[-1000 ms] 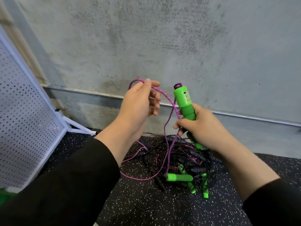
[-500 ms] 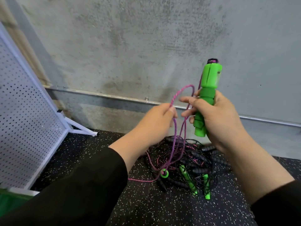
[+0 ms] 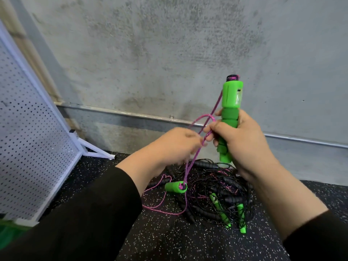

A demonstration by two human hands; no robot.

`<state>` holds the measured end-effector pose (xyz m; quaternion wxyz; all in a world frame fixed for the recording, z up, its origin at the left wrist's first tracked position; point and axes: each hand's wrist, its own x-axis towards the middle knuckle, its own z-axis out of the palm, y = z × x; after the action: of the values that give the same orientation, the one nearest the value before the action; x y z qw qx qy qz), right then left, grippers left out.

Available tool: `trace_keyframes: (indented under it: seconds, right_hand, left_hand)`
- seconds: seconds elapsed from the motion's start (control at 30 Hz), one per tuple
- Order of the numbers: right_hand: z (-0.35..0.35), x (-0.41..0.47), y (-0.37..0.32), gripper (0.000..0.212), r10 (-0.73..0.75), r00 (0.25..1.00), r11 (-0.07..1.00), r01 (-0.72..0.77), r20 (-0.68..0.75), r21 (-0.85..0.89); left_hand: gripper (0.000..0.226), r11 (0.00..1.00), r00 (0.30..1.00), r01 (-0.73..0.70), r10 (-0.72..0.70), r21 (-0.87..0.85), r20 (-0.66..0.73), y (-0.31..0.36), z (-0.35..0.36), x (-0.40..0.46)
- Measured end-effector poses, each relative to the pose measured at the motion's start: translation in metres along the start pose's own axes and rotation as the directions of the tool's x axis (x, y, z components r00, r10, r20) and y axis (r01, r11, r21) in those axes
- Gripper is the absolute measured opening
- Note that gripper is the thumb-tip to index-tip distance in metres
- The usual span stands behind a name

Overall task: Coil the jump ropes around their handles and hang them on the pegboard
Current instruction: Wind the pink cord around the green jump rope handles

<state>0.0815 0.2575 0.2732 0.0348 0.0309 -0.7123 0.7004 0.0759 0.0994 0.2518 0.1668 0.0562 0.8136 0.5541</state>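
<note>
My right hand (image 3: 239,140) grips a green jump-rope handle (image 3: 230,110) upright, and its forefinger also holds a loop of the purple-pink rope (image 3: 204,119). Just left of it, my left hand (image 3: 177,146) pinches the same rope. The rope runs down to the second green handle (image 3: 175,187), which hangs a little above the floor. Under both hands lies a tangled pile of black and green jump ropes (image 3: 216,193). The white pegboard (image 3: 28,140) stands at the left.
A grey concrete wall with a metal conduit (image 3: 131,114) along its base stands close ahead. The pegboard's white foot (image 3: 98,151) sticks out on the black speckled floor (image 3: 169,238). Something green (image 3: 7,232) shows at the bottom left.
My left hand has swung from upper left to beside my right hand, bringing a loop of rope to the handle. The right hand raised the handle. The second handle lifted off the pile.
</note>
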Motion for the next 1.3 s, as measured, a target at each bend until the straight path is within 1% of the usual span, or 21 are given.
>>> trace_keyframes:
  seconds: [0.07,0.1,0.17,0.2,0.27,0.3,0.37,0.4,0.47,0.53,0.63,0.73,0.8,0.87,0.93,0.97,1.03,1.1,1.17,1.23,1.3]
  right_hand:
    - [-0.001,0.001,-0.004,0.023,-0.014,0.999,0.999,0.016,-0.035,0.050]
    - [-0.002,0.001,-0.005,0.022,-0.019,0.999,0.998,0.022,-0.050,0.054]
    - [-0.004,0.002,-0.004,0.020,-0.016,0.997,0.998,0.020,-0.078,0.052]
    - [-0.005,0.002,-0.002,0.020,-0.001,0.996,0.999,0.005,-0.086,0.047]
    - [-0.006,0.001,0.005,0.018,0.058,0.997,0.998,-0.059,-0.051,-0.004]
    - [-0.005,0.000,0.009,0.017,0.092,0.996,0.995,-0.092,-0.003,-0.047]
    - [-0.001,-0.004,0.020,0.017,0.135,0.985,0.980,-0.116,0.111,-0.159]
    - [0.001,-0.005,0.023,0.018,0.133,0.981,0.969,-0.098,0.143,-0.225]
    - [0.005,-0.006,0.024,0.018,0.099,0.985,0.955,-0.054,0.140,-0.293]
    - [0.007,-0.004,0.020,0.018,0.055,0.995,0.969,-0.034,0.080,-0.244]
    - [0.006,-0.001,0.013,0.019,0.037,0.999,0.995,-0.036,0.015,-0.098]
    - [0.005,-0.001,0.008,0.021,0.025,1.000,1.000,-0.025,-0.003,-0.013]
    - [0.005,-0.001,0.003,0.023,0.009,1.000,1.000,-0.009,-0.015,0.024]
    - [0.004,0.000,-0.001,0.024,-0.009,0.999,0.997,0.012,-0.037,0.077]
    - [0.003,0.000,-0.005,0.023,-0.005,0.998,0.990,0.013,-0.058,0.137]
    - [0.003,0.001,-0.006,0.022,-0.002,0.998,0.986,0.012,-0.060,0.168]
    - [0.000,0.001,-0.010,0.019,0.005,0.998,0.976,0.009,-0.064,0.215]
    - [-0.004,0.004,-0.012,0.018,0.018,0.996,0.967,0.006,-0.089,0.255]
    - [-0.009,0.006,-0.013,0.016,0.026,0.992,0.964,0.008,-0.122,0.266]
    - [-0.015,0.009,-0.009,0.014,0.037,0.989,0.976,-0.005,-0.143,0.216]
    - [-0.021,0.010,-0.001,0.011,0.074,0.984,0.995,-0.061,-0.160,0.080]
  left_hand:
    - [0.023,0.972,0.995,-0.035,0.012,0.233,0.100,-0.004,0.005,-0.004]
    - [0.025,0.956,0.995,-0.065,0.039,0.285,0.096,-0.004,0.008,-0.003]
    - [0.027,0.949,0.994,-0.105,0.111,0.297,-0.001,-0.001,0.009,-0.002]
    - [0.029,0.964,0.987,-0.119,0.141,0.240,-0.077,0.001,0.008,0.000]
    - [0.033,0.983,0.960,-0.181,0.177,-0.001,-0.216,0.004,0.006,0.006]
    - [0.033,0.966,0.947,-0.219,0.177,-0.137,-0.268,0.007,0.004,0.007]
    - [0.032,0.906,0.931,-0.272,0.163,-0.323,-0.327,0.013,0.001,0.007]
    - [0.032,0.879,0.925,-0.294,0.163,-0.375,-0.343,0.015,0.000,0.006]
    - [0.031,0.832,0.918,-0.327,0.167,-0.449,-0.359,0.019,-0.003,0.004]
    - [0.031,0.816,0.925,-0.310,0.142,-0.487,-0.351,0.017,-0.004,0.005]
    - [0.022,0.887,0.959,-0.200,0.091,-0.416,-0.267,0.010,-0.003,0.004]
    - [0.026,0.975,0.979,-0.106,0.068,-0.197,-0.191,0.007,0.000,0.002]
    - [0.023,0.994,0.983,-0.105,0.098,-0.038,-0.155,0.008,-0.002,0.000]
    - [0.016,0.992,0.991,-0.127,0.127,-0.008,-0.031,0.009,-0.002,-0.002]
    - [0.038,0.990,0.985,-0.144,0.144,-0.008,0.095,0.002,0.001,-0.002]
    - [0.050,0.987,0.982,-0.158,0.154,0.023,0.109,-0.004,0.004,0.001]
    - [0.057,0.984,0.983,-0.165,0.160,0.060,0.089,-0.012,0.013,0.005]
    - [0.053,0.990,0.987,-0.142,0.143,-0.019,0.073,-0.015,0.021,0.006]
    - [0.041,0.989,0.990,-0.135,0.137,-0.058,0.032,-0.012,0.024,0.006]
    - [0.023,0.987,0.990,-0.140,0.139,-0.082,-0.016,-0.009,0.022,0.009]
    - [0.015,0.980,0.995,-0.088,0.077,-0.176,-0.068,-0.006,0.021,0.007]
